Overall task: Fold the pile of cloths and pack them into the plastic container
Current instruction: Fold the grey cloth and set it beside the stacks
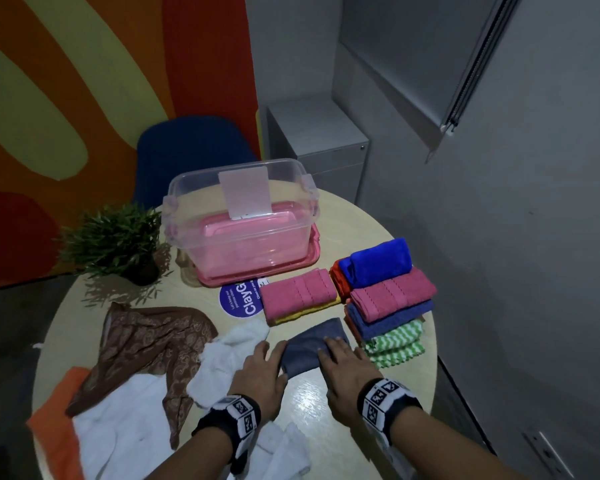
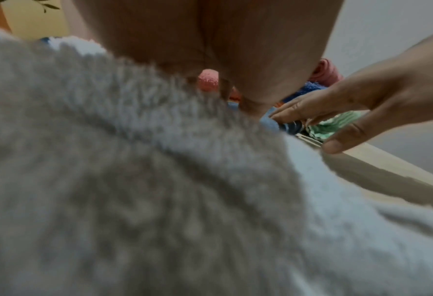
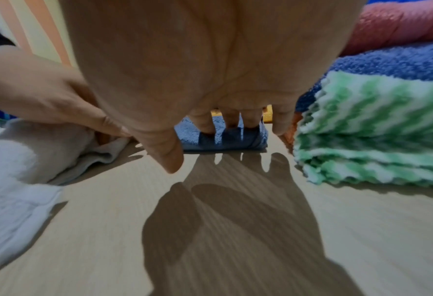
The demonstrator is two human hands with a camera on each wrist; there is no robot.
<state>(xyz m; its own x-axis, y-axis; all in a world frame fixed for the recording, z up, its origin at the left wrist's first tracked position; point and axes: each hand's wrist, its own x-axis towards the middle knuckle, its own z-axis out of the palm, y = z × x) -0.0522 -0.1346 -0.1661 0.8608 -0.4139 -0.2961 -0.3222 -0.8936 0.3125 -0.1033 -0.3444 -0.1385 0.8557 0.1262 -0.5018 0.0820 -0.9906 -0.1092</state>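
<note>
A small folded grey-blue cloth (image 1: 309, 344) lies on the round table (image 1: 319, 403) in front of me. My right hand (image 1: 333, 351) presses flat on its right half with straight fingers (image 3: 206, 124). My left hand (image 1: 274, 358) rests against its left edge, fingers relaxed. The clear plastic container (image 1: 194, 188) stands open at the back on its pink lid (image 1: 257, 275). Folded cloths sit to the right: pink on yellow (image 1: 298, 292), and a stack with blue (image 1: 378, 261), pink (image 1: 392, 292) and green-white (image 1: 395, 344) ones. Unfolded brown (image 1: 146, 341), white (image 1: 222, 362) and orange (image 1: 56, 403) cloths lie at the left.
A potted plant (image 1: 118, 237) stands left of the container, with a blue chair (image 1: 187, 150) behind the table. A purple sticker (image 1: 239, 303) lies flat near the pink cloth. A grey cabinet (image 1: 319, 147) is at the back right. The table edge runs just right of the stacks.
</note>
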